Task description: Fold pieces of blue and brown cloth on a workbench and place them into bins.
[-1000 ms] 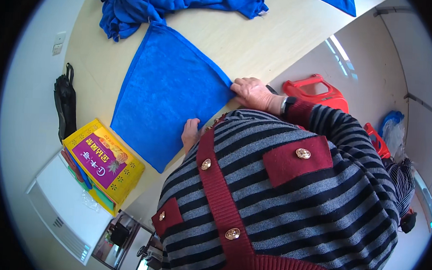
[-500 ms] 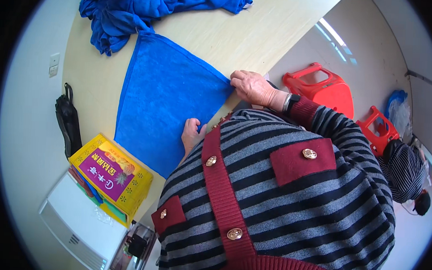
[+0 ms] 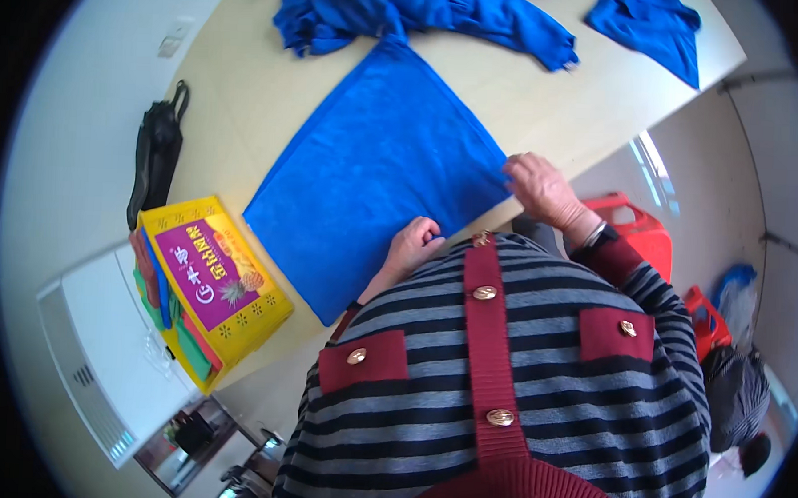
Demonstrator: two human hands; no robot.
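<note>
A blue cloth [image 3: 381, 150] lies spread flat on the pale table in front of me, one corner pointing toward the far side. At its right corner, my right hand [image 3: 544, 195] is closed, the cloth's edge under its bent fingertips. Close to my body, my left hand [image 3: 410, 249] rests at the cloth's near edge, fingers curled and thumb drawn in on the fabric. The exact grip of both hands is partly hidden by their own fingers.
A crumpled blue cloth heap [image 3: 427, 14] touches the far corner; another blue cloth [image 3: 649, 28] lies at the far right of the table [image 3: 592, 115]. On the left are a yellow basket [image 3: 263, 310] and a black umbrella [image 3: 158, 154]. Red stools [image 3: 644, 237] stand right.
The view has swung, so the table and cloth appear farther right and more of the far right side shows. My hands stay at the same parts of the cloth.
</note>
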